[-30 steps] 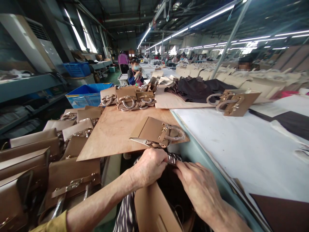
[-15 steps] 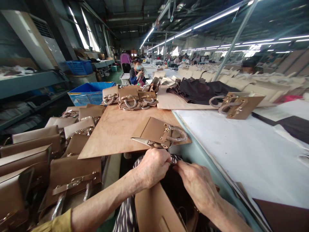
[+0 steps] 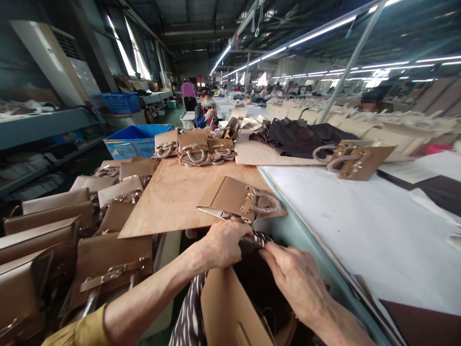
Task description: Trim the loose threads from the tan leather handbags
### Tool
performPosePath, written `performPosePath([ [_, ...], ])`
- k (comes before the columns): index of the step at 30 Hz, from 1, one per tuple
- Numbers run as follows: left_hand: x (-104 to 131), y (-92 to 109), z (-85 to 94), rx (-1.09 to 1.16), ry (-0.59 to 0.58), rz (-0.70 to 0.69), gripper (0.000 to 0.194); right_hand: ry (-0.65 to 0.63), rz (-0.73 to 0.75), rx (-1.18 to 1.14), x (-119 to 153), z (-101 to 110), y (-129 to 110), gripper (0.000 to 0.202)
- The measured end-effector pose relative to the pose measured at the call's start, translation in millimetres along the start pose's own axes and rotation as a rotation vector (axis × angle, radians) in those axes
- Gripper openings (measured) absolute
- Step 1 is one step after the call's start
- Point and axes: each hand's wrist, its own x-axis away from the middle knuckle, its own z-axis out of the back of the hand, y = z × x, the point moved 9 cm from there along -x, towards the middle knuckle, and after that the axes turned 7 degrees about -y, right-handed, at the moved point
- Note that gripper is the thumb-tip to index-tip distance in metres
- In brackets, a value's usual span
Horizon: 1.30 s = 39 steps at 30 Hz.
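Note:
A tan handbag (image 3: 230,302) with a dark inside lies on my lap, its mouth facing me and its flap folded toward me. My left hand (image 3: 225,242) is closed on the far rim of this bag, fingertips partly hidden behind the edge. On the same rim, a little to the right, my right hand (image 3: 291,271) pinches with its thumb inside and its fingers over the outside. Just beyond my hands, another tan handbag (image 3: 230,197) with a wrapped handle and gold clasp lies on the wooden board (image 3: 162,202).
Several finished-looking handbags (image 3: 111,259) are stacked on the left. More handbags (image 3: 192,146) stand at the board's far end, beside a blue bin (image 3: 137,139). Dark leather pieces (image 3: 295,137) and an upright bag (image 3: 363,158) are on the white table (image 3: 342,226). A co-worker (image 3: 205,113) sits ahead.
My left hand has shifted slightly left along the rim, away from my right hand. More of the rim now shows between them, and the bag's mouth looks wider.

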Motion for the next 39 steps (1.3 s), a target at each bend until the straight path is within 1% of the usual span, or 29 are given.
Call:
performPosePath([
  [2,-3.0,0.7,-0.2,-0.008,0.015,-0.022,0.03,-0.011,0.005,-0.011,0.1,-1.1,-0.3,0.032],
  [6,-6.1,-2.6,-1.1,0.071,0.063,-0.026,0.018,-0.028,0.005,-0.004,-0.4,-2.9,0.2,0.03],
  [10,-2.3,-0.2,1.3,0.103,0.064,-0.02,0.008,-0.033,0.009,0.017,-0.4,-3.3,1.6,0.028],
  [13,1.4,6.4,3.3,0.112,0.05,-0.057,0.011,-0.018,0.019,0.021,1.1,-1.8,1.9,0.025],
  [17,4.7,13.8,4.5,0.097,0.075,-0.112,0.024,-0.054,0.017,0.036,0.9,-5.0,0.1,0.011],
  [21,6.0,15.6,2.1,0.027,0.1,-0.099,0.03,-0.099,0.016,0.011,-3.5,-9.5,-5.2,0.016],
  [25,7.4,15.9,2.0,-0.009,0.133,-0.087,0.03,-0.114,-0.021,-0.106,-9.0,-11.3,-4.0,0.016],
  [32,9.2,12.9,0.8,0.06,0.133,-0.096,0.024,-0.131,-0.019,-0.334,-12.1,-11.7,-0.2,0.028],
  [39,9.1,11.2,1.5,0.099,0.136,-0.124,0.015,-0.235,-0.054,-0.481,-13.7,-19.0,0.3,0.025],
])
